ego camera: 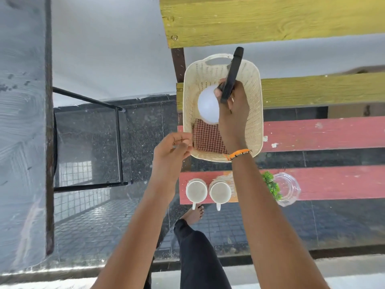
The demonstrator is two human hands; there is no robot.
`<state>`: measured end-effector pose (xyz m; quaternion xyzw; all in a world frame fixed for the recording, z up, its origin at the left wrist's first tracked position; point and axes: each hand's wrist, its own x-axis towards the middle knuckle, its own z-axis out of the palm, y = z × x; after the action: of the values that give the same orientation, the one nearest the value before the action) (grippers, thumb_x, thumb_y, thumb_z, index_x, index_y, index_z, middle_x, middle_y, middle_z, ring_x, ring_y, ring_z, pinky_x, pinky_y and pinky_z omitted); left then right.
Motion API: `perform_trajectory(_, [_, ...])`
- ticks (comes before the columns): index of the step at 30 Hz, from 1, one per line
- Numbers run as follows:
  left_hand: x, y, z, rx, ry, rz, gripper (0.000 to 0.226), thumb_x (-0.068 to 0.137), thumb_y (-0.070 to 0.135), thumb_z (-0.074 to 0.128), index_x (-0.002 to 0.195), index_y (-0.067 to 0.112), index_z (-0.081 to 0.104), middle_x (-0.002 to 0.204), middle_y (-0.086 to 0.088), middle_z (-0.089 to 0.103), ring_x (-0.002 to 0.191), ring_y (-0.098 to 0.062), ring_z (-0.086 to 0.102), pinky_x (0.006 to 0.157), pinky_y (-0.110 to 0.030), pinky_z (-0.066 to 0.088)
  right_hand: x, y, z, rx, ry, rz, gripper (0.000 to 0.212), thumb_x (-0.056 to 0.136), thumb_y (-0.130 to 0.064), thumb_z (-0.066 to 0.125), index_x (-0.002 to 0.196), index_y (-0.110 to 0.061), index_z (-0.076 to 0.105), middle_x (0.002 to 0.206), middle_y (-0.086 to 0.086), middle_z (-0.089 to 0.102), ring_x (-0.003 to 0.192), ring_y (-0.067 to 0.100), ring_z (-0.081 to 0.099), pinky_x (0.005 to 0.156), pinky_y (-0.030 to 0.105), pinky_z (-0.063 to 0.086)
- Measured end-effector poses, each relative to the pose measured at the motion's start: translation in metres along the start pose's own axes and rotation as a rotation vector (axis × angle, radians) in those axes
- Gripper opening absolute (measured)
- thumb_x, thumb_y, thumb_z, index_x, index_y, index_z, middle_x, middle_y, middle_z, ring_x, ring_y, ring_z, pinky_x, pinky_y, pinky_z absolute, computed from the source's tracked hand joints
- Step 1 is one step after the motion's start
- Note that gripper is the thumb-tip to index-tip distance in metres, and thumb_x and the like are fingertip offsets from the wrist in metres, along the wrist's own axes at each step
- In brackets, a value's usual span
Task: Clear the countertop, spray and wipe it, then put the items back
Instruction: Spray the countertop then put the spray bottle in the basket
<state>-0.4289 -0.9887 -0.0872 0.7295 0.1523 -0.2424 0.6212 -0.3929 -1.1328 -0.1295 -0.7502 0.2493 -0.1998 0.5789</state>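
Head view: at the far left lies the grey countertop [20, 130], streaked with wet smears. The left hand [170, 150] pinches the near left rim of a cream basket [255, 113]. The basket sits on a red and yellow slatted bench [325, 132] and holds a white bowl [207, 105] and a checked cloth [206, 136]. Over it, the right hand [234, 113] grips a black bottle [232, 76]. Nearer stand two white cups [208, 191] and a glass jar [288, 187], above a dark tiled floor [100, 224].

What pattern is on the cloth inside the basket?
A small red-and-white check, houndstooth-like; the cloth lies in the cream basket, seen in the head view.
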Motion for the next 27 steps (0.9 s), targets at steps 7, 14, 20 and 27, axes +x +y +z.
perform_trajectory(7, [-0.017,0.024,-0.056,-0.106,0.130,0.099,0.022,0.091,0.007,0.051,0.089,0.023,0.065,0.084,0.005,0.063,0.070,-0.003,0.059,0.070,-0.014,0.050,-0.065,-0.073,0.019,-0.163,-0.162,-0.281,0.016,0.088,-0.014,0.054,0.095,0.000,0.054,0.088,0.004,0.051,0.081,0.020,0.049,0.069,0.020,0.033])
perform_trajectory(14, [-0.046,0.034,-0.147,-0.235,0.210,0.141,0.021,0.089,0.006,0.053,0.085,0.023,0.065,0.081,0.005,0.063,0.070,-0.006,0.057,0.073,-0.018,0.047,-0.152,-0.113,0.083,-0.043,-0.435,-0.202,0.005,0.091,-0.016,0.047,0.091,-0.015,0.043,0.083,-0.004,0.045,0.076,0.017,0.045,0.068,0.025,0.037])
perform_trajectory(20, [-0.080,0.037,-0.275,-0.342,0.385,0.203,0.022,0.090,0.003,0.050,0.082,0.021,0.062,0.080,0.003,0.058,0.069,-0.008,0.054,0.075,-0.021,0.045,-0.225,-0.173,0.168,-0.027,-0.630,-0.270,0.029,0.089,-0.037,0.051,0.084,-0.010,0.043,0.071,-0.008,0.044,0.064,0.011,0.043,0.057,0.021,0.036])
perform_trajectory(27, [-0.132,0.012,-0.430,-0.493,0.500,0.203,0.019,0.091,0.010,0.050,0.087,0.023,0.064,0.084,0.005,0.060,0.073,-0.004,0.056,0.071,-0.013,0.048,-0.296,-0.244,0.250,0.065,-0.631,-0.198,0.034,0.084,-0.049,0.051,0.075,-0.017,0.046,0.055,-0.010,0.038,0.052,0.009,0.036,0.052,0.023,0.031])
